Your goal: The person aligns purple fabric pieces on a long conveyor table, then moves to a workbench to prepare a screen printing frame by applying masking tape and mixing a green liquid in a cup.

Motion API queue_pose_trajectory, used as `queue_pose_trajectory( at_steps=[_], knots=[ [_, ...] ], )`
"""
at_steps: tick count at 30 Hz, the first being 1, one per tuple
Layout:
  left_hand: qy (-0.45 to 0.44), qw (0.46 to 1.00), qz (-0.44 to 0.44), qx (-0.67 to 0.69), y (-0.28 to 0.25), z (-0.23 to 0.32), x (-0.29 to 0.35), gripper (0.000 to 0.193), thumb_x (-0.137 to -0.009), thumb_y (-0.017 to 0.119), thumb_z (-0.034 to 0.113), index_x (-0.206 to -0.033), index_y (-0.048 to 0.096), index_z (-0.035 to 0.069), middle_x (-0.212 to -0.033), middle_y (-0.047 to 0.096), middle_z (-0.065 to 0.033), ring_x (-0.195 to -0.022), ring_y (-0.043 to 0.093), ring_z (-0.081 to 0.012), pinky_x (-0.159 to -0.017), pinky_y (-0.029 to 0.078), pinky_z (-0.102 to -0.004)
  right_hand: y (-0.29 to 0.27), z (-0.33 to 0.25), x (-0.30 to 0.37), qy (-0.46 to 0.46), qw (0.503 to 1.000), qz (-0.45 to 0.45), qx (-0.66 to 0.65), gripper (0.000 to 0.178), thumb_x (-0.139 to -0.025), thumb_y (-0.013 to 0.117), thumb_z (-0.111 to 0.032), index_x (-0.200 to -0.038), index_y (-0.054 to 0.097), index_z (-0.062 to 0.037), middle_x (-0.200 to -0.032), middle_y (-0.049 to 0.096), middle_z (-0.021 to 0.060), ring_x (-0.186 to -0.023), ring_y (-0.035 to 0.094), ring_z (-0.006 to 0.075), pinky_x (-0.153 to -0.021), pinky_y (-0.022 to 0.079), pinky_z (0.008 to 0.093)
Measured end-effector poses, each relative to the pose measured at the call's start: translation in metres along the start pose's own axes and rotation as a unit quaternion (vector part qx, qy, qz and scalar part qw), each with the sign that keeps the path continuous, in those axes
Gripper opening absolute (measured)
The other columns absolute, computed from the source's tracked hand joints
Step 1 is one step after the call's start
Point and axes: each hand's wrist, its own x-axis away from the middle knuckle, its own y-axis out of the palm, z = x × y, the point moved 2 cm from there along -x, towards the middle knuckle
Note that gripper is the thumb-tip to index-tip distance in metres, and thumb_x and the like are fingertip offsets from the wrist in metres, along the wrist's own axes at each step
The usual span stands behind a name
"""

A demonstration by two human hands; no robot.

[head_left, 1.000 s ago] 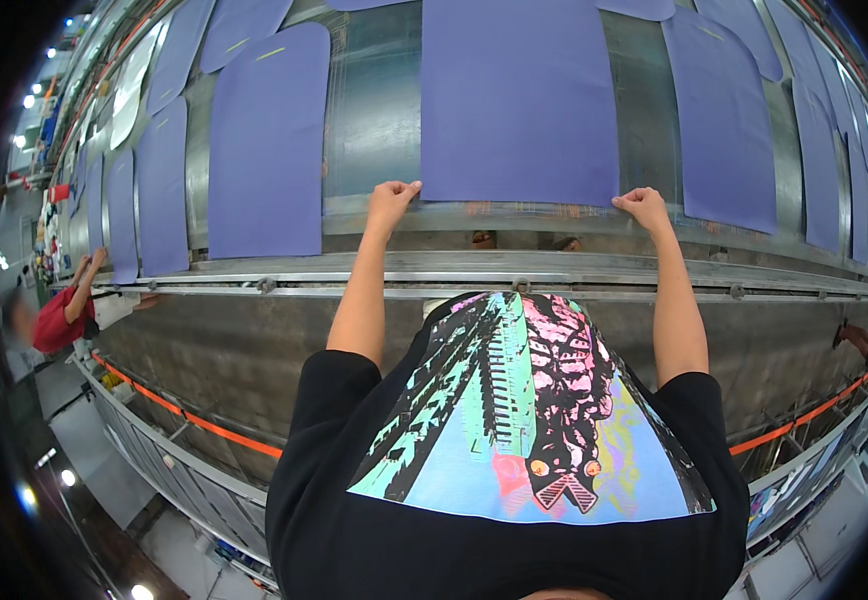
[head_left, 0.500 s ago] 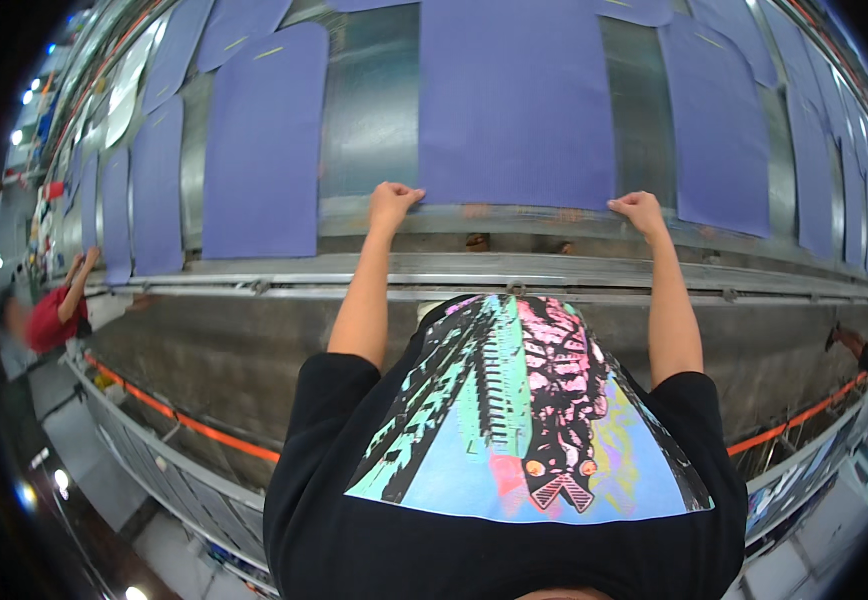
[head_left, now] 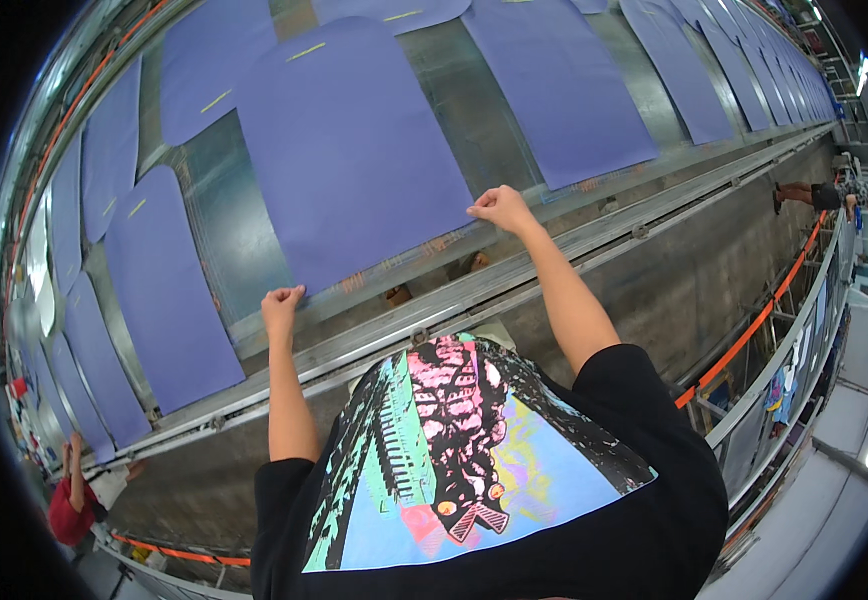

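Note:
A large purple fabric panel (head_left: 354, 150) with a rounded far end and a short yellow mark lies flat on a long grey metal table (head_left: 239, 205). My left hand (head_left: 281, 312) pinches its near left corner between thumb and fingers. At the near right corner, my right hand (head_left: 503, 208) is closed in a similar pinch. Both arms reach forward over the table's front rail. The panel's near edge runs straight between the two hands, close to the table edge.
More purple panels lie along the table, including one on the right (head_left: 564, 100) and one on the left (head_left: 169, 290). A metal rail (head_left: 514, 285) borders the table. A person in red (head_left: 72, 510) works at the far left; another person (head_left: 824, 196) is at the far right.
My view has tilted and turned, so the table now slants upward to the right. Both hands stay at the panel's near corners.

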Motion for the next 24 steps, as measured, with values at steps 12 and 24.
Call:
queue_pose_trajectory(
  at_steps=[12,24],
  knots=[
    [-0.020,1.000,-0.014,-0.005,-0.014,0.012,0.004,0.035,-0.081,0.086,0.027,-0.086,0.074,-0.005,-0.083,0.064,-0.0072,-0.079,0.056,-0.0180,-0.076,0.045,-0.0352,0.012,-0.065,-0.129,0.022,0.992,0.120,-0.045,0.041,-0.081,0.078,-0.047,-0.094,0.078,-0.0075,-0.093,0.077,0.0129,-0.091,0.073,0.0294,-0.084,0.055,0.0417],
    [-0.031,0.999,-0.012,-0.014,-0.005,0.022,0.010,0.030,-0.082,0.085,0.024,-0.082,0.073,-0.004,-0.079,0.061,-0.0039,-0.078,0.052,-0.0157,-0.079,0.044,-0.0349,-0.009,-0.075,-0.144,0.127,0.984,0.096,-0.078,0.022,-0.075,0.088,-0.033,-0.080,0.080,-0.0136,-0.089,0.078,0.0099,-0.091,0.074,0.0282,-0.088,0.057,0.0404]
  ],
)
